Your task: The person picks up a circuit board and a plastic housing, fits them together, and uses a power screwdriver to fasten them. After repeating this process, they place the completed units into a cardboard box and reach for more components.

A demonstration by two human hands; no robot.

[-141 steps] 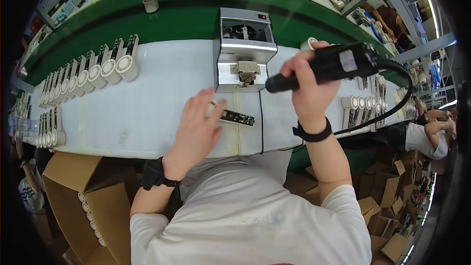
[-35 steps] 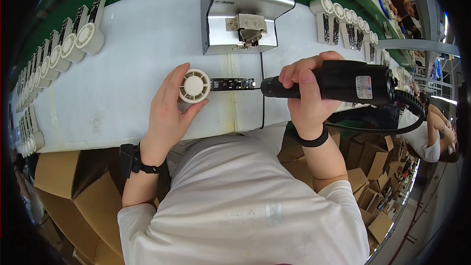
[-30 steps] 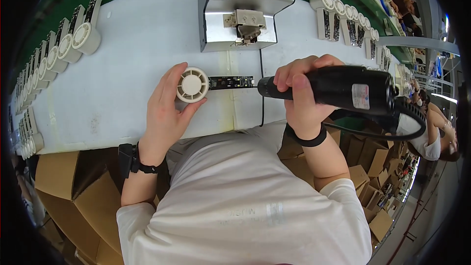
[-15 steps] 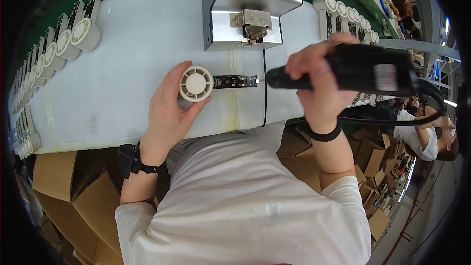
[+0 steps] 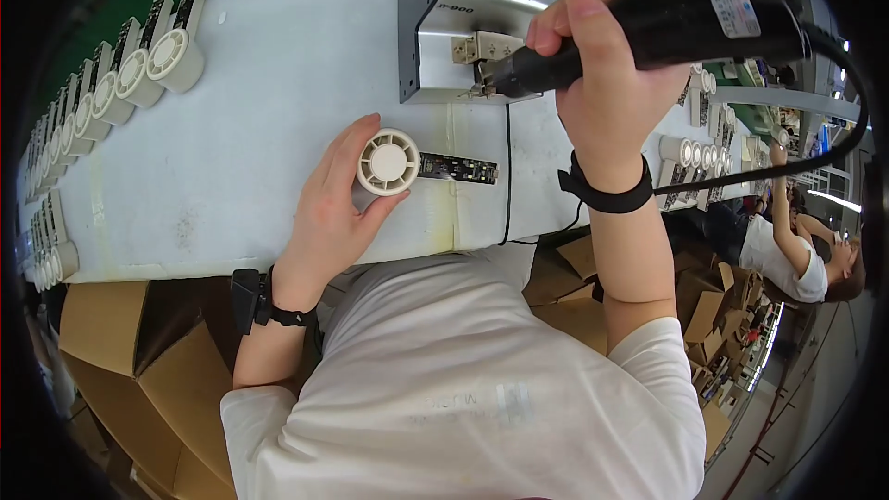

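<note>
My left hand (image 5: 324, 199) is closed around a round white plastic housing (image 5: 386, 162) with a spoked, vented top, standing on the work surface. A narrow black circuit board (image 5: 460, 168) sticks out from its right side. In my right hand (image 5: 619, 83) is a black electric screwdriver (image 5: 681, 23), held level with its nose to the left. The nose is at the front outlet of a silver screw feeder (image 5: 421, 60); whether it touches a screw there is too small to tell.
A row of similar white housings (image 5: 176, 60) with boards lines the left edge. More housings (image 5: 681, 150) stand at the right. The screwdriver's black cord (image 5: 764, 173) loops at the right. Cardboard boxes (image 5: 185, 389) sit below the table. A person (image 5: 782, 245) is at far right.
My right hand has carried the screwdriver up and away, from beside the board's end to the screw feeder. My left hand and the housing appear slightly further right in the picture.
</note>
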